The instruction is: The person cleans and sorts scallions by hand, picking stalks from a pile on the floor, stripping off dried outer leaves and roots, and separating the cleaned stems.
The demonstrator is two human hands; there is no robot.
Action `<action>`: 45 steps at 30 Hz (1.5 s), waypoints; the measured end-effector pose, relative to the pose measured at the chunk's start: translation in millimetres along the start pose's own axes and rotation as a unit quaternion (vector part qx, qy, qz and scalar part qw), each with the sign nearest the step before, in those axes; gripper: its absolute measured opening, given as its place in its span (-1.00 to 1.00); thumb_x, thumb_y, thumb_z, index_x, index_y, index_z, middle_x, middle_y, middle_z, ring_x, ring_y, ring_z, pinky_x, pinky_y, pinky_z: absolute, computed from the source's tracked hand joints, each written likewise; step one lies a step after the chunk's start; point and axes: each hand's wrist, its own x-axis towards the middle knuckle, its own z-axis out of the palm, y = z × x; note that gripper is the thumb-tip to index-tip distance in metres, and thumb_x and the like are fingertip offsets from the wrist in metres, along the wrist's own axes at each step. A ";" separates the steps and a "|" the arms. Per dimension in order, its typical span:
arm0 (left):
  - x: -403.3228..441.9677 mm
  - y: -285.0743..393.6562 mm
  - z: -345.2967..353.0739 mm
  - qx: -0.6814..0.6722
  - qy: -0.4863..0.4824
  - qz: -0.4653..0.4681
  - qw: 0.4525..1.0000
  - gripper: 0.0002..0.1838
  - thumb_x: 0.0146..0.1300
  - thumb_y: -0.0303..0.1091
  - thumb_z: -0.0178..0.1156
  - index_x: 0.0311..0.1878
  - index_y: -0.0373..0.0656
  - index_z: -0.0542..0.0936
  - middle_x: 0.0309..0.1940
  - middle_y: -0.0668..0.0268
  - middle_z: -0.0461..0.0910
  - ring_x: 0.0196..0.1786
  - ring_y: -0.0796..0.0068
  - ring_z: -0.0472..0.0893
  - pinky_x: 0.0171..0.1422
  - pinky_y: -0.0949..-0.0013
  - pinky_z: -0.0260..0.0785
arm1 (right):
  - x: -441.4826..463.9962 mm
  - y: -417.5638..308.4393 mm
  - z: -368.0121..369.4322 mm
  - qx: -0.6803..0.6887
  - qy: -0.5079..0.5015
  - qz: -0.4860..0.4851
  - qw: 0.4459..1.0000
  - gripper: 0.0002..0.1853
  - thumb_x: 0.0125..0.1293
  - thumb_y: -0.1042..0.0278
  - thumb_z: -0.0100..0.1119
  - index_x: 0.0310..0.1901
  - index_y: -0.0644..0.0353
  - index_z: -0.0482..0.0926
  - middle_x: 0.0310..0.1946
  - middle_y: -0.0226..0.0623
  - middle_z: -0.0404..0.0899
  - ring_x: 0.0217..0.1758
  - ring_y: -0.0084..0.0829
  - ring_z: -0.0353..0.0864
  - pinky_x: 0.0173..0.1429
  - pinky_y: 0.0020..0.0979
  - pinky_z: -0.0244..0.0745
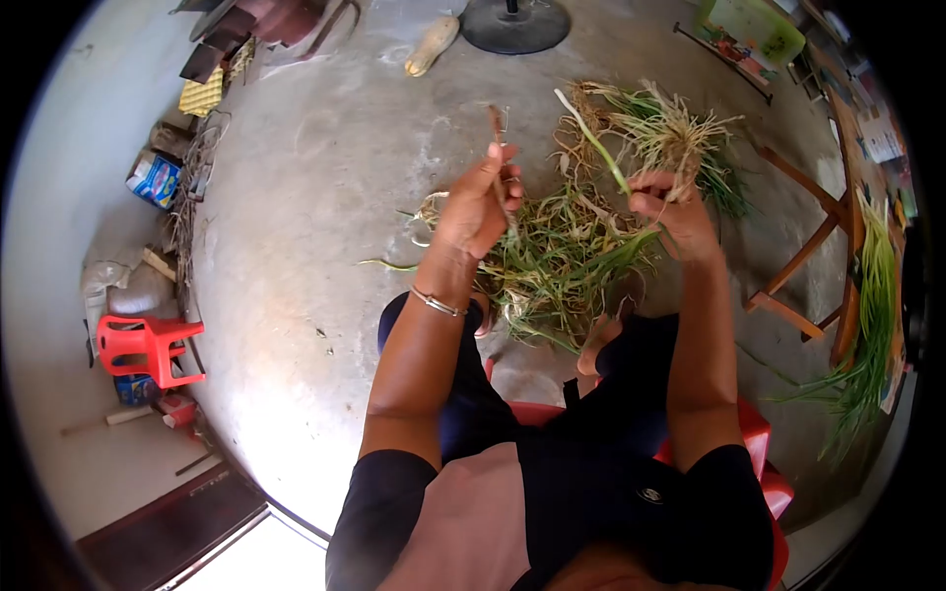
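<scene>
In my right hand (680,219), the fingers are closed around a spring onion (595,141), whose pale stem points up and to the left. Its green leaves hang below the hand. My left hand (480,204) is closed on a thin brown strip (496,122) that sticks up above the fingers; I cannot make out exactly what it is. Between and below both hands, a loose heap of green and yellowed leaves (567,261) lies on the floor by my feet. Just beyond my right hand is a bunch of spring onions (680,128) with pale, tangled roots.
A wooden table (849,212) with more spring onions (873,286) stands on the right. On the left are a small red chair (148,345) and a blue-white box (155,179). A squash (432,45) and a round black base (514,28) are on the floor ahead.
</scene>
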 end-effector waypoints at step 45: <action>-12.3 -30.9 31.5 0.252 -0.067 -0.013 0.965 -0.78 0.01 -0.37 0.33 -0.27 -0.24 0.58 -0.59 0.51 0.48 -0.61 0.80 0.28 -0.57 0.67 0.02 | 12.5 14.0 40.6 -0.068 -0.019 0.002 0.997 -0.77 0.03 0.35 0.33 -0.32 0.26 0.53 -0.56 -0.49 0.47 -0.57 -0.72 0.38 -0.52 -0.62 0.29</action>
